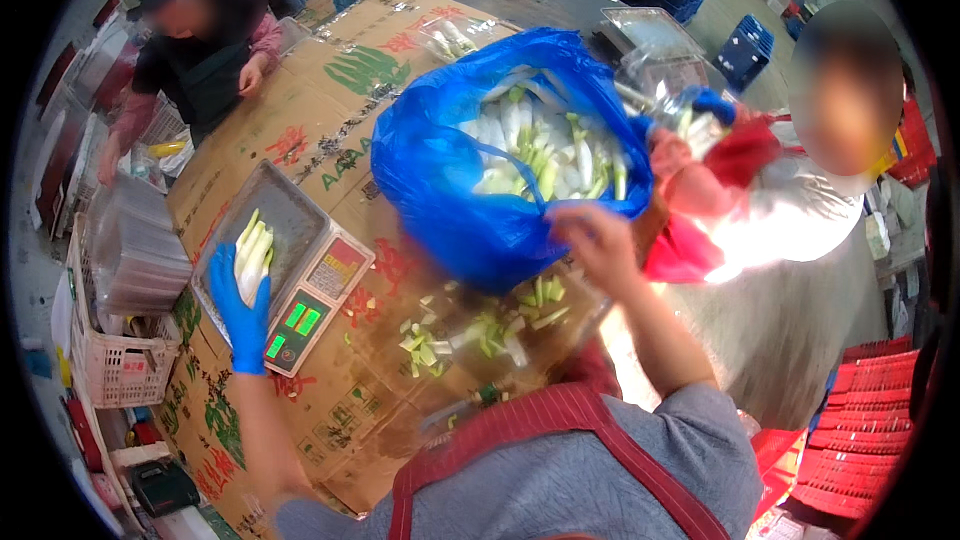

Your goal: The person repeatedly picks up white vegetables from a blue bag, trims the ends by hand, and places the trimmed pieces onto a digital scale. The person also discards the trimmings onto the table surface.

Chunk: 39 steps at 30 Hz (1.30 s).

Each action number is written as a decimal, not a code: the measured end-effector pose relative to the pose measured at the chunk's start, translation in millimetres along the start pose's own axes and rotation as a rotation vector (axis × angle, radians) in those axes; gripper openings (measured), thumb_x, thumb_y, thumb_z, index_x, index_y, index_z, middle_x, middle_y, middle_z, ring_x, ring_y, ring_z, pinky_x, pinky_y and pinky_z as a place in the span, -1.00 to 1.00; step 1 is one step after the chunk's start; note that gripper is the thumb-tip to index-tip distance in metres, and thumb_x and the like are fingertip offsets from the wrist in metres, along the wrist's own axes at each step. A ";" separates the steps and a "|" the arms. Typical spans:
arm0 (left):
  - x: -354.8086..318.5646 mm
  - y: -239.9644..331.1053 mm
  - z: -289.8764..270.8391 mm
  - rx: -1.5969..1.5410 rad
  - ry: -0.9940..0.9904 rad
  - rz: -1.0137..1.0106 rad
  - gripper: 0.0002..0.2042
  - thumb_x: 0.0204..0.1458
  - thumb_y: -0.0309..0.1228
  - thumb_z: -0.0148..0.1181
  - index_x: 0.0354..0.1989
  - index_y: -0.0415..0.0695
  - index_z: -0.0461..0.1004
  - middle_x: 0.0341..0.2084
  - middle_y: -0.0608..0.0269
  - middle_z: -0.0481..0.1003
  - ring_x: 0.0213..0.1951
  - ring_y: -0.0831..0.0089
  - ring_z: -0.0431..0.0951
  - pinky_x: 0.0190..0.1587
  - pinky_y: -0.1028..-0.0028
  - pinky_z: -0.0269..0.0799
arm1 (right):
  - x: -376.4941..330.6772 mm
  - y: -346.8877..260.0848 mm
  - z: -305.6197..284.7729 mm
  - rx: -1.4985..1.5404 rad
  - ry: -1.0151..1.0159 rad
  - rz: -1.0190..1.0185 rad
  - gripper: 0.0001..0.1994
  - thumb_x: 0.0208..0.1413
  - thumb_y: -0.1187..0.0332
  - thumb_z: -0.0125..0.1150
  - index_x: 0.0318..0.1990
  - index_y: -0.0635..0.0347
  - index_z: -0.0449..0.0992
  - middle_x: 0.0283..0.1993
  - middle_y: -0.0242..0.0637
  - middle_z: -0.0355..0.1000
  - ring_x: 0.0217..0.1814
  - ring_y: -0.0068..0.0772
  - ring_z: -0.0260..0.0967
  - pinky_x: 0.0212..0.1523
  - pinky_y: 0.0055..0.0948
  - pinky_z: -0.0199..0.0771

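Note:
My left hand, in a blue glove, is closed around a bunch of white and pale green vegetable stalks lying on the metal pan of a weighing scale. My bare right hand is blurred at the near rim of a big blue plastic bag full of the same stalks. Whether it grips the rim I cannot tell. Below my right forearm lies a clear plastic tray with cut green and white pieces.
Flattened cardboard covers the table. A person in white with red sleeves works at the right of the bag; another stands at the far left. Stacked clear trays fill a white basket at left. Red crates and blue crates stand at right.

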State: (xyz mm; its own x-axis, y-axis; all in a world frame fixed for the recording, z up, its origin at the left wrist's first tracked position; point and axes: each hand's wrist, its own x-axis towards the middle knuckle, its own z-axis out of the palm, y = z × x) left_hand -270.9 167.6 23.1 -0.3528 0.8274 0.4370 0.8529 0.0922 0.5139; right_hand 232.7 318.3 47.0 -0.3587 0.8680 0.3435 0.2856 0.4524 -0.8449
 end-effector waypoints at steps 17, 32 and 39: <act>12.0 218.9 173.1 0.036 -0.662 0.464 -0.67 0.09 -0.30 0.20 0.03 -0.12 0.50 -0.23 0.10 0.53 -0.14 0.13 0.50 0.05 0.21 0.32 | -41.1 16.4 106.2 -0.406 -0.543 -0.394 -0.56 -0.04 0.48 0.15 0.09 0.23 0.43 0.07 0.04 0.35 0.09 0.06 0.34 0.09 -0.14 0.40; -31.7 202.8 173.2 0.278 -0.635 0.579 -0.72 -0.07 -0.50 0.18 -0.12 -0.14 0.52 -0.38 0.11 0.45 -0.16 0.15 0.47 0.22 0.09 0.22 | 56.5 96.3 33.4 -0.804 -0.626 0.108 -0.62 0.17 0.20 0.05 0.12 0.01 0.46 0.11 -0.09 0.40 0.20 0.16 0.27 0.18 0.05 0.31; -2.4 236.0 190.4 -0.151 -0.555 0.346 -0.64 0.05 -0.43 0.14 0.05 -0.22 0.45 -0.09 -0.06 0.51 -0.11 -0.04 0.51 0.05 0.16 0.41 | 28.3 95.3 -8.1 -0.640 -0.717 -0.066 -0.64 0.21 0.18 0.04 0.16 -0.15 0.44 0.29 -0.26 0.25 0.34 0.05 0.13 0.25 0.11 0.19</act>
State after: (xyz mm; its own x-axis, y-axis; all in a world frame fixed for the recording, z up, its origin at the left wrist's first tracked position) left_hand 4.4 292.8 2.7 0.2159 0.9613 0.1713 0.8040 -0.2746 0.5275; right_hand 257.0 387.6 -20.5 -0.7886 0.6011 -0.1293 0.6000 0.7063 -0.3758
